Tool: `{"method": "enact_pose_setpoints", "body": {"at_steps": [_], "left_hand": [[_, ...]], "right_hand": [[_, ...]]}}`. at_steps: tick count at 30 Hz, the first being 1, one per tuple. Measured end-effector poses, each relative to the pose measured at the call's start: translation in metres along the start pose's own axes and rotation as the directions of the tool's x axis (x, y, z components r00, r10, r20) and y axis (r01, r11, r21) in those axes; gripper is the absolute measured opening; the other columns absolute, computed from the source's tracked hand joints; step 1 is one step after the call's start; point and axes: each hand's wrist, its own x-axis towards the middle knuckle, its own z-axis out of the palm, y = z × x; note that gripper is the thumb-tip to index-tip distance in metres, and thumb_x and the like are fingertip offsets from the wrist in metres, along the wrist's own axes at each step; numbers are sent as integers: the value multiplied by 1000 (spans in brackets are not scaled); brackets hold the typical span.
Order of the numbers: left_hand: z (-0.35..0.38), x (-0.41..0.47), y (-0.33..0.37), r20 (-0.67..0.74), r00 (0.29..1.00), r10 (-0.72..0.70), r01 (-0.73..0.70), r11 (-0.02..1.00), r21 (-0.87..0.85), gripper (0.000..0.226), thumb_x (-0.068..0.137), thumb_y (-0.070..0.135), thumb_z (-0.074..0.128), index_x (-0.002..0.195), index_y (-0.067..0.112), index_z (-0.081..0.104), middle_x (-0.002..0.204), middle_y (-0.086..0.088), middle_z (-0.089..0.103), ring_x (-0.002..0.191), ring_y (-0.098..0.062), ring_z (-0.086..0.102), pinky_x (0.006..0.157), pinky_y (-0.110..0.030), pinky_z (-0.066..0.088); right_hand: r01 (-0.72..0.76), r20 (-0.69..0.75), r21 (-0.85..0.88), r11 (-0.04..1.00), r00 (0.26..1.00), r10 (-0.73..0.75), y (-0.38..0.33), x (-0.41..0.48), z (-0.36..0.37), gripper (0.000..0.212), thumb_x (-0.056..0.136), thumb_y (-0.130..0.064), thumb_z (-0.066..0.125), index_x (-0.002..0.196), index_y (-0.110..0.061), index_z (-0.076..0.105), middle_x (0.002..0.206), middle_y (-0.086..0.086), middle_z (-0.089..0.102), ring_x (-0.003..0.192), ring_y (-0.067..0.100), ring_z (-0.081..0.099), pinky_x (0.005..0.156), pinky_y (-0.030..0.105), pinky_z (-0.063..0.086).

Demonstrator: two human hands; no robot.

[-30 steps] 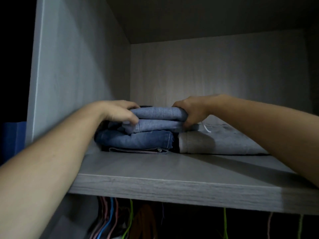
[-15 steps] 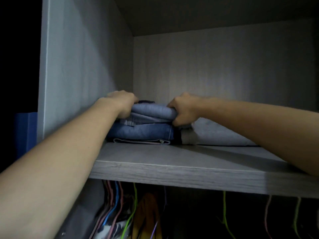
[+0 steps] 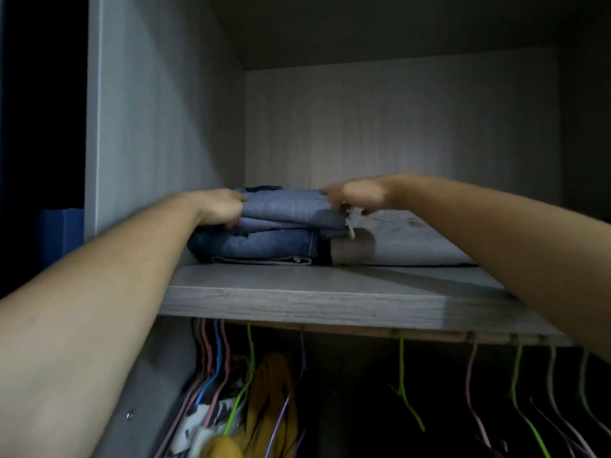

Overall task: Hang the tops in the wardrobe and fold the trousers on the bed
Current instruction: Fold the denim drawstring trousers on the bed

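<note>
A folded pair of light blue jeans (image 3: 291,208) lies on top of a stack of folded denim (image 3: 261,244) at the back left of the wardrobe shelf (image 3: 330,295). My left hand (image 3: 220,206) grips the left end of the top jeans with curled fingers. At the right end of the same jeans, my right hand (image 3: 355,195) holds the fabric. Beside the stack on the right lie folded grey trousers (image 3: 396,241) with a white drawstring. Below the shelf, tops hang on coloured hangers (image 3: 244,368), among them a yellow top (image 3: 267,385).
The wardrobe's left side wall (image 3: 158,127) stands close to the denim stack. Bare green and pink hangers (image 3: 469,375) hang from the rail at lower right. A blue object (image 3: 59,236) shows outside the wardrobe on the left.
Both hands have pushed the top jeans further back onto the stack. The camera has tilted down, so more of the hanging rail below shows.
</note>
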Motion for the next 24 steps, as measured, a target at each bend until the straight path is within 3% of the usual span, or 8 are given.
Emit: {"method": "enact_pose_setpoints", "body": {"at_steps": [3, 5, 7, 9, 13, 18, 21, 24], "left_hand": [[-15, -10, 22, -297, 953, 61, -61, 998, 11, 44, 100, 18, 33, 140, 12, 49, 151, -14, 42, 134, -32, 43, 112, -45, 33], [-22, -20, 42, -520, 844, 130, -112, 991, 66, 50, 101, 35, 27, 149, 26, 37, 161, -5, 26, 146, -30, 26, 118, -57, 14], [-20, -33, 61, -637, 730, 250, -167, 968, 188, 56, 98, 46, 21, 151, 30, 31, 162, -6, 21, 148, -30, 19, 116, -62, 8], [-11, -44, 75, -653, 678, 337, -172, 937, 305, 60, 98, 53, 17, 152, 29, 27, 162, -10, 19, 149, -32, 16, 115, -64, 7], [21, -53, 103, -611, 667, 425, -187, 890, 415, 66, 98, 58, 17, 156, 26, 14, 164, -14, 7, 150, -35, 7, 115, -65, 6], [25, -49, 130, -631, 626, 457, -260, 886, 383, 72, 95, 64, 12, 156, 27, 6, 164, -15, -3, 150, -37, 0, 114, -68, 3], [24, -75, 152, -628, 649, 429, -322, 903, 285, 68, 97, 60, 18, 153, 22, 22, 162, -17, 14, 148, -38, 15, 114, -65, 12], [29, -115, 181, -617, 607, 501, -392, 864, 315, 59, 99, 54, 23, 141, 18, 44, 147, -16, 44, 132, -36, 44, 107, -54, 32]], "right_hand": [[-82, -298, -203, 976, 954, 18, 27, -17, -29, 54, 105, -44, 30, 155, -25, 29, 162, 6, 26, 149, 27, 24, 119, 42, 18], [-180, -419, -294, 939, 907, 43, 46, -33, -40, 61, 102, -58, 30, 155, -27, 30, 162, 9, 27, 147, 30, 27, 118, 43, 22], [-259, -502, -345, 902, 863, 56, 62, -54, -42, 66, 98, -65, 30, 154, -30, 29, 162, 10, 26, 145, 33, 31, 116, 47, 28], [-294, -581, -379, 878, 814, 22, 74, -79, -38, 66, 97, -67, 31, 153, -32, 29, 161, 9, 26, 144, 32, 32, 114, 50, 33], [-383, -632, -454, 804, 775, 12, 99, -141, -21, 65, 97, -63, 36, 153, -31, 30, 162, 10, 24, 144, 33, 31, 110, 51, 35], [-542, -657, -484, 687, 743, 124, 126, -209, -24, 66, 98, -59, 39, 156, -30, 25, 165, 10, 15, 149, 32, 21, 114, 50, 29], [-576, -692, -439, 689, 706, 149, 121, -247, -32, 63, 98, -59, 40, 153, -29, 31, 162, 11, 24, 145, 34, 31, 110, 51, 35], [-551, -722, -469, 690, 689, 59, 108, -295, -32, 50, 98, -55, 41, 141, -32, 47, 144, 9, 50, 128, 33, 51, 93, 46, 47]]}}
